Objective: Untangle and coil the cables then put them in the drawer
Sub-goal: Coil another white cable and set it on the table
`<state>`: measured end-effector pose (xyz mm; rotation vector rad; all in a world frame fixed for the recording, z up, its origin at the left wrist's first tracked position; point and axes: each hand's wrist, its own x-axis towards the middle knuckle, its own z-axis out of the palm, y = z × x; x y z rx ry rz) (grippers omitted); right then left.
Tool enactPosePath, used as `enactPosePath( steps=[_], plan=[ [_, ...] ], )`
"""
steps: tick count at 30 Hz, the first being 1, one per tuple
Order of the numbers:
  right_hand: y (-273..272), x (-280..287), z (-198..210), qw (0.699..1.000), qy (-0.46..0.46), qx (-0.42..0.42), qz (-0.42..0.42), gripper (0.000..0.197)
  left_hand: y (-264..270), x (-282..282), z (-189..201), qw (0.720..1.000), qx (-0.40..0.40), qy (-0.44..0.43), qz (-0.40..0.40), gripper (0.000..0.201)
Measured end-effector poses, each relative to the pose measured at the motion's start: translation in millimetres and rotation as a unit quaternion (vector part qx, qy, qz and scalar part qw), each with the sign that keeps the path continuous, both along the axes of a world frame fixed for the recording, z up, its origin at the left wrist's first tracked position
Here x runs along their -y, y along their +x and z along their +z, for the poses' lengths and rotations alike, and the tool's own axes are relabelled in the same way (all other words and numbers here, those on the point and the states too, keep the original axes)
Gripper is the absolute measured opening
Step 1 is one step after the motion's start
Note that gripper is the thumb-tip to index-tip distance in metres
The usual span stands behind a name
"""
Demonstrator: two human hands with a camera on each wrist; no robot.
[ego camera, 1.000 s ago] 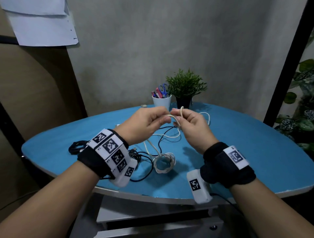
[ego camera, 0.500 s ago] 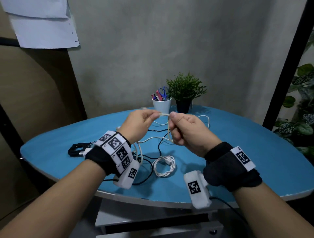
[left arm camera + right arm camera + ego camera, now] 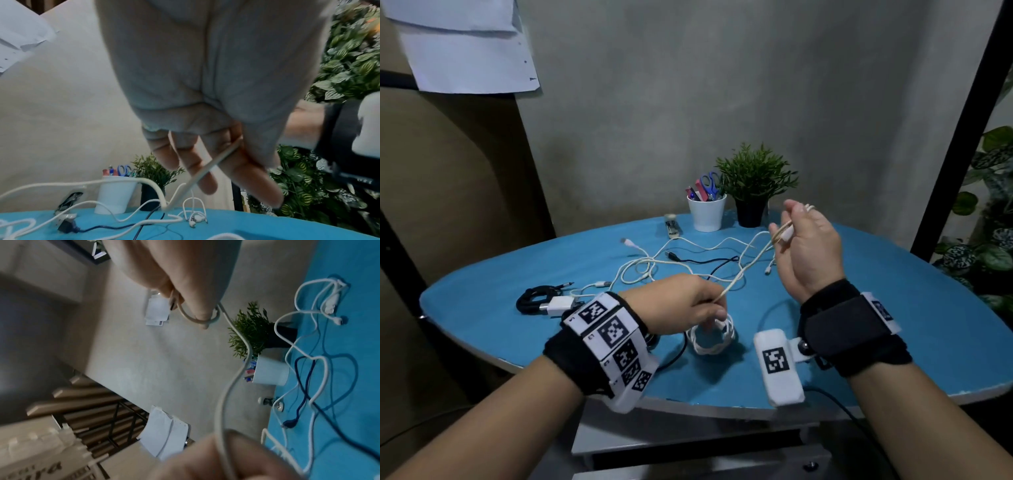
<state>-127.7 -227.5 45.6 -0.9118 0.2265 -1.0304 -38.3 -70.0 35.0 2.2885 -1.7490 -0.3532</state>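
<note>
A cream cable (image 3: 743, 274) runs taut above the blue desk (image 3: 893, 308) between both hands. The right hand (image 3: 806, 245), raised near the potted plant (image 3: 755, 181), has it looped round a finger, grip closed on it. The left hand (image 3: 681, 305) pinches its lower stretch over a coiled white cable (image 3: 710, 337). Loose white cables (image 3: 654, 263) and a black cable (image 3: 702, 262) lie tangled behind them.

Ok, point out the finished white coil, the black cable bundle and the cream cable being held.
white coil (image 3: 711, 337): head view, on its wound loops.
black cable bundle (image 3: 532, 298): head view, on its coiled part.
cream cable (image 3: 748, 269): head view, on the span between the hands.
</note>
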Motion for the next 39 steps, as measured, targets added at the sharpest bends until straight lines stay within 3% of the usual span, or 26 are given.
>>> enactPosePath(
  steps=[2,4,7,9,13,17,19,22,25,29,32,34,37,39],
  plan=[
    [3.0,0.5,-9.5,0.989,-0.107,-0.080,-0.067,0.023,1.6,-3.9,6.2,0.999,0.031,-0.039,-0.020,0.014],
    [4.3,2.2,-19.9,0.943,-0.252,-0.187,-0.108,0.020,5.7,-6.2,13.6,0.991,0.076,-0.109,-0.020,0.016],
    [2.5,-0.7,-28.2,0.863,-0.400,-0.296,-0.093,0.016,11.2,-6.4,25.9,0.961,0.160,-0.226,0.017,0.025],
    [1.7,-7.2,-28.8,0.845,-0.425,-0.320,-0.057,0.014,14.7,-4.4,33.1,0.938,0.198,-0.283,0.035,0.028],
    [4.7,-16.3,-30.0,0.869,-0.403,-0.287,0.017,0.030,21.9,3.2,43.2,0.915,0.195,-0.345,0.080,0.028],
    [1.0,-17.0,-26.7,0.871,-0.397,-0.279,0.077,0.043,33.2,11.5,40.3,0.912,0.242,-0.296,0.148,0.031],
    [-2.8,-20.8,-22.5,0.888,-0.357,-0.261,0.123,0.044,36.1,14.6,34.3,0.919,0.247,-0.254,0.172,0.032],
    [-7.0,-22.1,-13.0,0.943,-0.230,-0.186,0.155,0.041,33.4,18.3,18.7,0.945,0.157,-0.195,0.210,0.024],
    [-10.3,-19.6,-3.2,0.975,-0.121,-0.119,0.145,0.036,25.7,20.6,2.4,0.970,0.064,-0.136,0.192,0.015],
    [-11.4,-17.9,2.9,0.987,-0.014,-0.014,0.158,0.035,14.7,21.5,-13.3,0.980,-0.074,-0.093,0.159,0.010],
    [-8.5,-12.4,5.2,0.990,0.026,0.056,0.126,0.030,8.5,20.7,-24.1,0.983,-0.129,-0.027,0.125,0.015],
    [-5.7,-7.5,5.6,0.995,0.017,0.063,0.082,0.025,8.6,19.3,-28.7,0.985,-0.133,0.000,0.109,0.014],
    [-4.8,-8.2,4.2,0.995,-0.101,-0.013,-0.023,0.020,11.2,16.8,-24.8,0.995,-0.055,-0.021,0.081,0.010],
    [-5.1,-6.4,-2.0,0.959,-0.233,-0.118,-0.112,0.020,9.3,16.0,-17.1,0.996,-0.008,-0.062,0.062,0.009]
  ],
)
